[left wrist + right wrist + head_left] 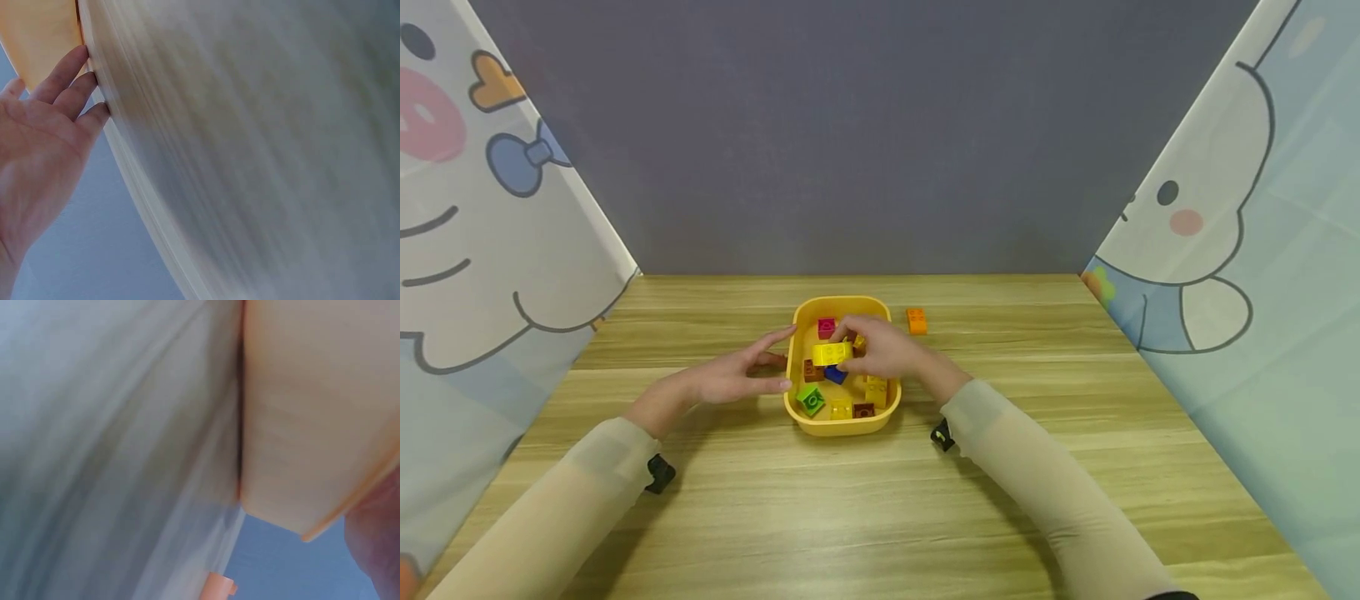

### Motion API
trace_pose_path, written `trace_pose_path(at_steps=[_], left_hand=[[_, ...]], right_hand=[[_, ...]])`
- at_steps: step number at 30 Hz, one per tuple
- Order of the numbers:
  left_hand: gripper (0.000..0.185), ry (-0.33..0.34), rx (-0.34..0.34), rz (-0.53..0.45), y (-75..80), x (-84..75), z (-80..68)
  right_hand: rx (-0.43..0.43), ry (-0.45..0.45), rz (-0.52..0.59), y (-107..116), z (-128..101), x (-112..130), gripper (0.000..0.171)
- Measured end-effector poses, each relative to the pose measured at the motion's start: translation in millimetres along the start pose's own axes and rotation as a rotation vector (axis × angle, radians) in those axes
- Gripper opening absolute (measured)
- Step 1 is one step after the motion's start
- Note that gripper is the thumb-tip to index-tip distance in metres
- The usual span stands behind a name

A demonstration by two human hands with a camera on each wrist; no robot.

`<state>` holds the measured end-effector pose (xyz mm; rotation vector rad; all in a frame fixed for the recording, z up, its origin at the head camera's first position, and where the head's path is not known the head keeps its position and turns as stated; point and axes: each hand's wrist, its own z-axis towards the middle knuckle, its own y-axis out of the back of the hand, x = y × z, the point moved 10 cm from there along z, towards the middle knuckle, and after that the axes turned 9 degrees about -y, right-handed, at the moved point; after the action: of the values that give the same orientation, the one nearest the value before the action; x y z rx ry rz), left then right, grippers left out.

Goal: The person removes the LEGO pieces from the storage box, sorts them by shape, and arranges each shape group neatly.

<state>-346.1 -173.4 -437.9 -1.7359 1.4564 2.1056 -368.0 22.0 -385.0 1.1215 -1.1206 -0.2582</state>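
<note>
A wooden table (pixel 880 500) fills the near part of the scene, with a dark grey wall (pixel 865 133) at the far side and pale cartoon-printed curtains (pixel 482 250) closing in the left and right. Near the middle of the table sits a yellow tub (pixel 842 427) with rounded corners, holding loose toy bricks. The left hand (pixel 730 379) lies just left of the tub with its fingers stretched out nearly straight, fingertips touching the tub's left wall; it grips nothing, and the left wrist view shows the same flat fingers (pixel 75 94) against the tub's side. The right hand (pixel 880 348) reaches over the tub from the right and pinches a long yellow brick (pixel 831 353) between thumb and curled fingers, holding it above the tub's middle, clear of the bricks below. Under it in the tub lie a green brick (pixel 810 399) at the near left, a blue brick (pixel 836 374) in the middle, a pink brick (pixel 827 327) at the far end, and other yellow and brown ones. An orange brick (pixel 916 321) lies alone on the table, just right of the tub's far corner
</note>
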Motion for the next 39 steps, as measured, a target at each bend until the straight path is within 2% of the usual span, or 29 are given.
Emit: trace_pose_path(at_steps=[6,11,17,21,24,30,39], left_hand=[[0.098,-0.001,-0.001,0.005,0.1,-0.8,-0.3],[0.098,0.001,0.003,0.012,-0.3,0.9,-1.4],[0.099,0.010,-0.001,0.006,-0.2,2.2,-1.8],[0.099,0.014,-0.004,-0.010,0.1,2.2,-2.1],[0.098,0.014,-0.007,-0.012,0.3,2.3,-2.0],[0.098,0.010,-0.008,-0.003,0.3,1.3,-2.0],[0.098,0.021,-0.006,-0.005,0.5,1.4,-0.8]], right_hand=[[-0.016,0.065,0.099,12,-5,3,0.046],[-0.032,0.108,0.116,19,-10,2,0.049],[-0.080,0.055,0.160,29,-13,-9,0.046],[-0.131,0.027,0.285,40,-15,-16,0.048],[-0.193,0.027,0.337,50,-19,-21,0.048],[-0.316,0.020,0.344,72,-29,-39,0.049],[-0.364,-0.097,0.359,98,-51,-82,0.049]])
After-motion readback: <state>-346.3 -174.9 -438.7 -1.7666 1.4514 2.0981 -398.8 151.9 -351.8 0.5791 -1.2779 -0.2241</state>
